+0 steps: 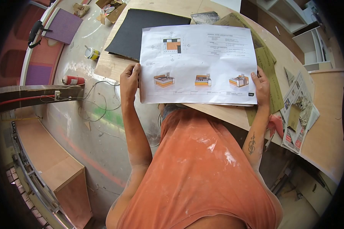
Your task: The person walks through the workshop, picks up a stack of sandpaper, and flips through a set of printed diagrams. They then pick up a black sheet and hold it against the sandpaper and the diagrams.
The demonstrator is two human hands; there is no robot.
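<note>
A stack of white printed sheets [195, 65] is held up flat above a wooden table, showing a small coloured floor plan, text and three coloured drawings of a counter. My left hand [130, 78] grips its left edge, thumb on top. At the right edge my right hand [261, 84] pinches the same sheets, thumb over the front. Behind the sheets lies a black board [141, 32], partly covered by them. Strips of olive printed sandpaper [266, 66] lie to the right, partly under the sheets.
Newspaper [292, 133] hangs over the wooden table's [233, 115] right side. On the floor at left are a can [91, 53], a red cylinder [73, 80] and loose cables. A wooden box [49, 152] stands lower left; an open carton [111, 9] is at the top.
</note>
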